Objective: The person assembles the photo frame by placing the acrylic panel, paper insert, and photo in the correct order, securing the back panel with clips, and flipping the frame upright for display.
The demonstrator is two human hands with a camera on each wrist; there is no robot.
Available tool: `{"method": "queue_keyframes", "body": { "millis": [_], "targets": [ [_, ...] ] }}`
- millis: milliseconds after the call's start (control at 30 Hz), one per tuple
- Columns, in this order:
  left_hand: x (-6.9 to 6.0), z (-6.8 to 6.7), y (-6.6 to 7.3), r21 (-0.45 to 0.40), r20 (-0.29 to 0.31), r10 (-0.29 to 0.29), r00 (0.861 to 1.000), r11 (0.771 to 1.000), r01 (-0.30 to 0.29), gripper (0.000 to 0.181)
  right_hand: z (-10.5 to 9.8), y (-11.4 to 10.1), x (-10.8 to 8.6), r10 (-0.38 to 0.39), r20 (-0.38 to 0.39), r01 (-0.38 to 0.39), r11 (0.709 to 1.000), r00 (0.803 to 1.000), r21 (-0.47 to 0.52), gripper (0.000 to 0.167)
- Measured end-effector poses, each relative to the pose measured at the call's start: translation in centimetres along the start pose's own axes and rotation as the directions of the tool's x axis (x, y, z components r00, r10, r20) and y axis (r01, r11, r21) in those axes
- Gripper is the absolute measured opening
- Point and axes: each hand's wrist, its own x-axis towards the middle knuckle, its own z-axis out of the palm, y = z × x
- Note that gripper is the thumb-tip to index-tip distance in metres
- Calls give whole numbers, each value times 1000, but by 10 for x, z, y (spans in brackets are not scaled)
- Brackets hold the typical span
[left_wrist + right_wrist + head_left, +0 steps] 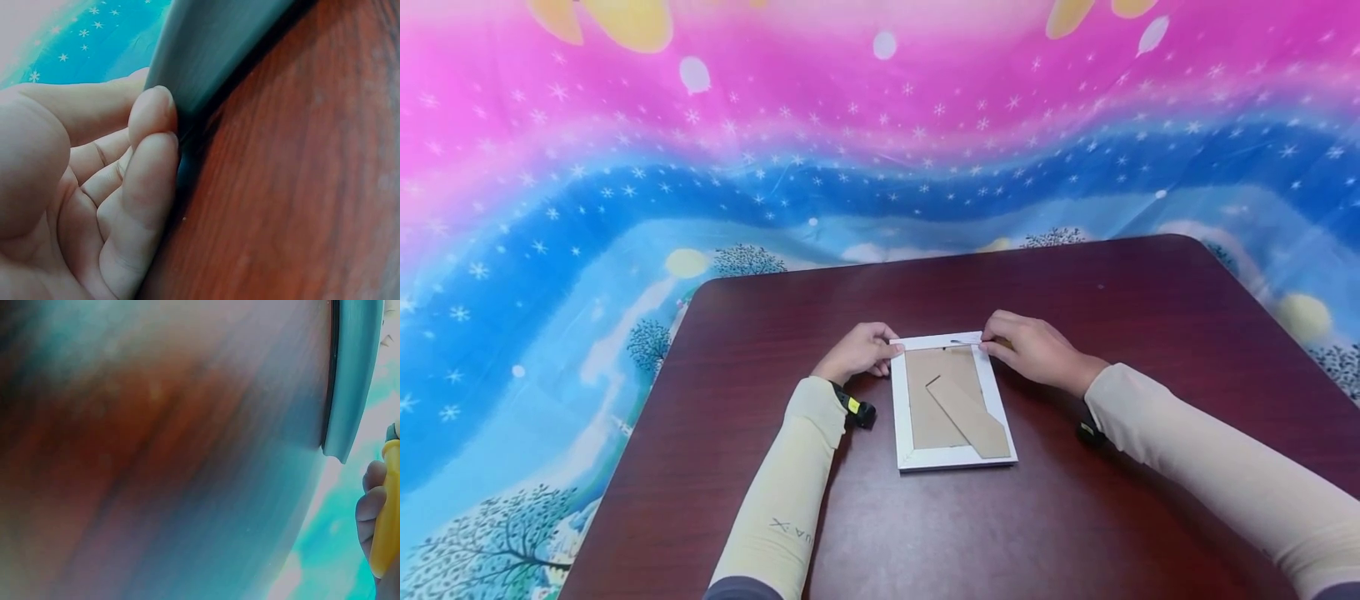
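A white picture frame [904,417] lies back side up on the table, its brown backing board [925,367] and slanted easel leg [973,421] showing. At the frame's far left corner, my left hand [862,348] pinches the edge; the left wrist view shows its fingertips [153,169] against the frame's side [209,50]. My right hand [1033,346] is at the far right corner, gripping a screwdriver by its yellow handle [389,512]. The tool's thin metal shaft [964,341] reaches left over the frame's far rail. Whether its tip touches the backing is too small to tell.
The dark red-brown wooden table [737,333] has rounded far corners. Behind it hangs a pink and blue cloth [865,150] with snowflakes and trees. A black band with a small device [859,411] sits on the left wrist.
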Motion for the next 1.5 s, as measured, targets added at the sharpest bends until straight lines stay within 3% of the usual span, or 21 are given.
{"method": "queue_keyframes", "body": {
  "millis": [567,1133,1500],
  "targets": [
    [0,0,0,2,-7,9,1000,1000,-9,17,-2,-13,-5,176,0,-176,984,984,3,11],
    [2,2,0,-7,-3,9,1000,1000,-9,17,-4,-18,-24,252,-48,-240,954,967,181,14],
    [0,1,1,-5,0,15,1000,1000,-15,17,-6,-20,-38,297,-113,-266,936,948,229,15]
  ]
}}
